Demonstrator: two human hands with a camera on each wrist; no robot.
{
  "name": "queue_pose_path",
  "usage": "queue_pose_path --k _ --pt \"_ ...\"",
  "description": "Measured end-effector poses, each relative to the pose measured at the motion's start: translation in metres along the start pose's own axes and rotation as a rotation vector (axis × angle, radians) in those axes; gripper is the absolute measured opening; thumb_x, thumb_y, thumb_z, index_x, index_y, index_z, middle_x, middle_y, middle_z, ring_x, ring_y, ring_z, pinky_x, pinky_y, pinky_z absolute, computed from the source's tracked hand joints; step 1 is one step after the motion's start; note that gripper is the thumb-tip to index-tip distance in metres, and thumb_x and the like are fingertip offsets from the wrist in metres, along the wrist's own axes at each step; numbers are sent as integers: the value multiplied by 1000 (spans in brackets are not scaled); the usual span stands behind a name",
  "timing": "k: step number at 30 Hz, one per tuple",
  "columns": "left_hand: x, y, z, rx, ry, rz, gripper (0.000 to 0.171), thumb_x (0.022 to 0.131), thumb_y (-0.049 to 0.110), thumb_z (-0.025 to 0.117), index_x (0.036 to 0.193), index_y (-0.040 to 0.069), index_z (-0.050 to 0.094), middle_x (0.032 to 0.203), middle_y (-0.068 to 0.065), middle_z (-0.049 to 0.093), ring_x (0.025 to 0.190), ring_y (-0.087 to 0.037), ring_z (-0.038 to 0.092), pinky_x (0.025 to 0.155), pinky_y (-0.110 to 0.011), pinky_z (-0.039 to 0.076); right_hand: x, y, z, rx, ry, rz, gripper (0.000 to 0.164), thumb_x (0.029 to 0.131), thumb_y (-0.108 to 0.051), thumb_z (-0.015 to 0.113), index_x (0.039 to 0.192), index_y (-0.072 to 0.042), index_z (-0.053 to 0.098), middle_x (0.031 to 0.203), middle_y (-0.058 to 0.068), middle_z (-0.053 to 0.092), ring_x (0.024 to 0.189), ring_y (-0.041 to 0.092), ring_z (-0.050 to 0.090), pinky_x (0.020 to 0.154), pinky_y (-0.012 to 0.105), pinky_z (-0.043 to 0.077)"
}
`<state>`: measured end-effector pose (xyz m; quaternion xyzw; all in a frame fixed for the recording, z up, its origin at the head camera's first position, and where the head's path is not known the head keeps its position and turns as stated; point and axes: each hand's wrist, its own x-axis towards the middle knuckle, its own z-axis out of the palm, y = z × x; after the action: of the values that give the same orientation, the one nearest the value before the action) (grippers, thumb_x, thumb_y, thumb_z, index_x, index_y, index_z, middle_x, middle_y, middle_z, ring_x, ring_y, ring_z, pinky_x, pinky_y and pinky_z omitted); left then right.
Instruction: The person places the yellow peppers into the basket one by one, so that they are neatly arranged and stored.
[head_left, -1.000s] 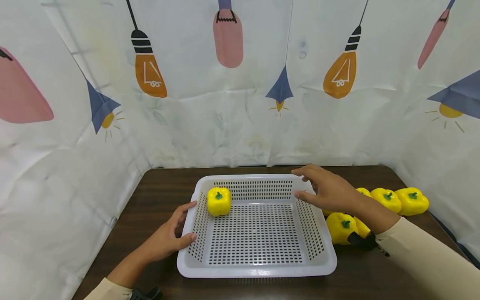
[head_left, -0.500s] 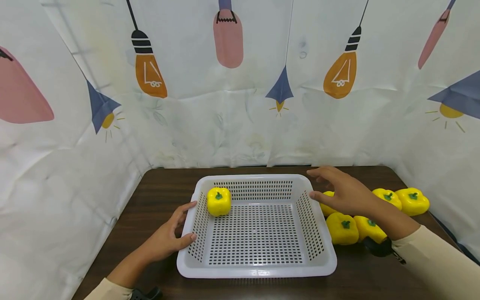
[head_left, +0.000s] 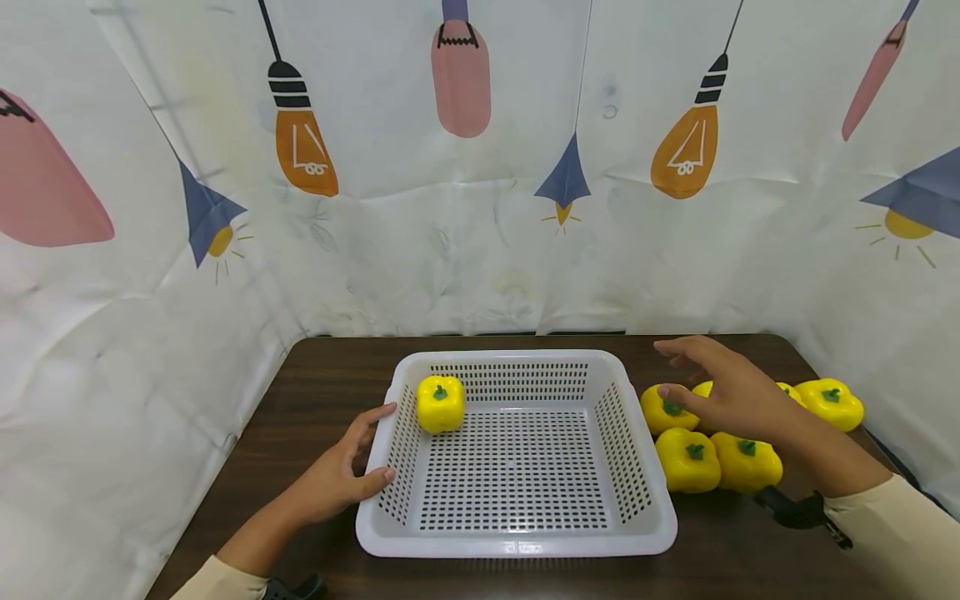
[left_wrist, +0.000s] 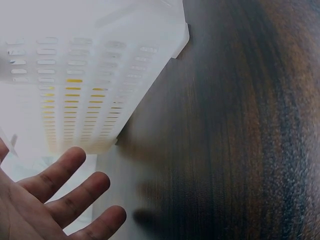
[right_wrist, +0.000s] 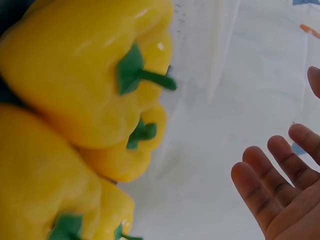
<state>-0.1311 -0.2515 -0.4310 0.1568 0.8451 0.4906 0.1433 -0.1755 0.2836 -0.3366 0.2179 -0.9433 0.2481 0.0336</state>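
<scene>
A white slotted plastic basket (head_left: 517,546) stands on the table, with one yellow bell pepper (head_left: 440,414) upright in its far left corner. My left hand (head_left: 337,471) rests at the left rim, its thumb and fingertips against the edge; the left wrist view shows the fingers (left_wrist: 92,187) spread beside the slotted wall. My right hand (head_left: 723,392) hovers, fingers relaxed and holding nothing, over several yellow bell peppers (head_left: 686,467) to the basket's right. In the right wrist view, big yellow peppers (right_wrist: 75,65) with green stems fill the left side, apart from the fingers.
The dark wood-grain table (head_left: 330,375) reaches back to a white curtain (head_left: 420,250) printed with lamps. At the far right lies another bell pepper (head_left: 832,406). A black band (head_left: 795,510) sits on the right wrist, near the front peppers.
My right hand has moved rightward from above the basket's right rim to over the peppers, uncovering the ones nearest the basket. My left hand stays at the rim.
</scene>
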Motion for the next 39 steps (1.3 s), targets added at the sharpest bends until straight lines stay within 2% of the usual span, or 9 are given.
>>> queue_pose_path --k 5,8,12,20,26,33,36,39 --pt "0 -1 0 -1 -3 9 87 94 23 70 160 26 14 146 -31 42 110 -40 64 69 -37 63 -7 8 -5 -16 8 14 64 95 -38 74 148 -12 50 133 13 59 106 33 62 79 52 57" --pt "0 -2 0 -4 -5 10 87 94 23 70 160 26 14 146 -31 42 110 -40 63 69 -38 63 -11 14 -7 -14 8 26 64 95 -38 74 148 -12 50 134 14 59 107 35 62 80 56 56" --pt "0 -2 0 -6 -5 9 87 94 23 70 160 26 14 147 -31 42 110 -41 63 69 -38 63 -18 22 -10 -19 11 29 63 96 -37 73 149 -11 50 136 15 58 109 36 61 81 56 56" --pt "-1 -2 -1 -7 1 5 87 94 23 71 160 26 13 145 -30 43 110 -40 63 69 -38 63 -31 40 -12 -43 62 -1 56 96 -31 74 144 -10 54 134 11 60 104 32 63 77 38 56" --pt "1 -3 -2 -14 1 8 87 94 22 70 160 26 13 145 -30 43 110 -40 63 69 -38 63 -39 51 -8 -47 80 -27 53 95 -28 76 142 -11 57 133 5 61 105 19 58 80 21 52" --pt "1 -2 -1 -9 5 -4 86 94 24 71 160 28 15 147 -28 44 113 -41 62 70 -37 63 -48 60 -6 -25 45 -12 58 91 -29 80 141 -11 57 133 7 61 106 7 56 80 23 54" --pt "1 -1 -1 -15 0 1 86 94 24 70 160 27 15 146 -28 44 113 -41 61 71 -37 63 -54 64 -6 1 15 15 59 90 -30 81 141 -11 58 132 8 61 106 7 55 79 26 55" --pt "1 -2 0 -13 -3 6 86 94 25 70 160 27 15 146 -28 44 113 -40 62 71 -37 63 -59 67 -7 20 -10 41 59 89 -31 82 139 -13 59 131 10 62 105 12 59 77 29 56"
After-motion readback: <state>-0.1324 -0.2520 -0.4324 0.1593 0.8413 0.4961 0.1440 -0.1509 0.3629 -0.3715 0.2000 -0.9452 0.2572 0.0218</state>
